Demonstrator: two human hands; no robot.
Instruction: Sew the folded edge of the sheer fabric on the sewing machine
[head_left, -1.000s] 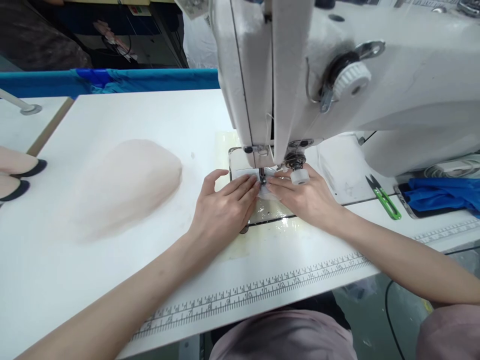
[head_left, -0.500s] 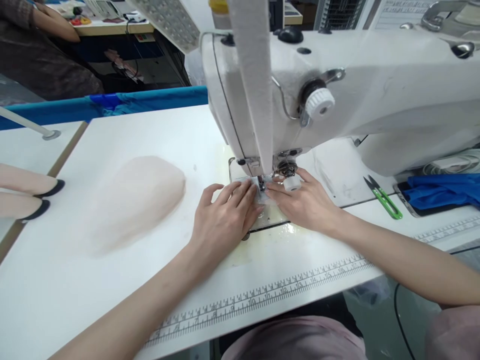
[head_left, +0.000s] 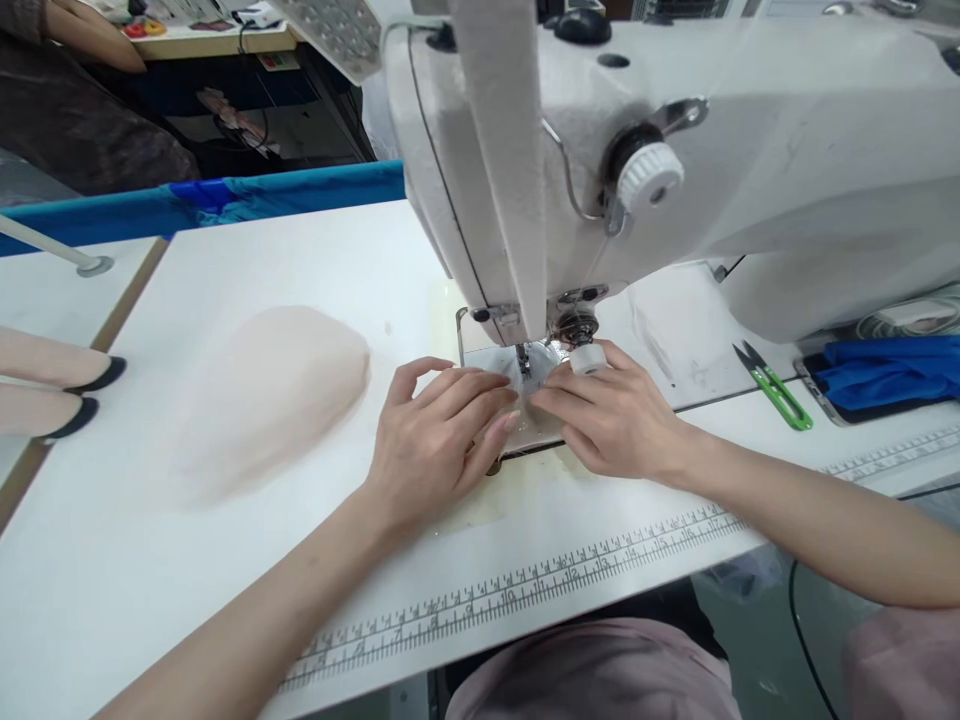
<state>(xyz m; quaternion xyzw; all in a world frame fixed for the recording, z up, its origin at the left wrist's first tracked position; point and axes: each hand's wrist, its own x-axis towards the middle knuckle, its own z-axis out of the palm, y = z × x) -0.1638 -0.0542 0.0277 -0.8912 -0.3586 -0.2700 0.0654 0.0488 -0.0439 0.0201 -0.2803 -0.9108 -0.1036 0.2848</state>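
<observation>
A white sewing machine [head_left: 675,160] stands over the white table [head_left: 225,250]. Under its presser foot [head_left: 524,362] lies a small sheer white fabric piece [head_left: 541,362] on the metal needle plate. My left hand [head_left: 431,440] rests just left of the foot, fingers stretched flat and pressing the fabric down. My right hand [head_left: 615,415] lies on the right side, fingers extended toward the needle, fingertips on the same fabric. The two sets of fingertips nearly meet in front of the needle.
A pile of pale pink sheer fabric [head_left: 262,400] lies to the left. Green thread snips [head_left: 776,385] and blue cloth over a phone [head_left: 885,375] sit at the right. A ruler strip [head_left: 525,590] runs along the table's front edge. Another person's sleeve [head_left: 82,120] shows at the far back left.
Both hands have drawn slightly back toward me along the needle plate, with the fabric under their fingertips. The view has tilted a little.
</observation>
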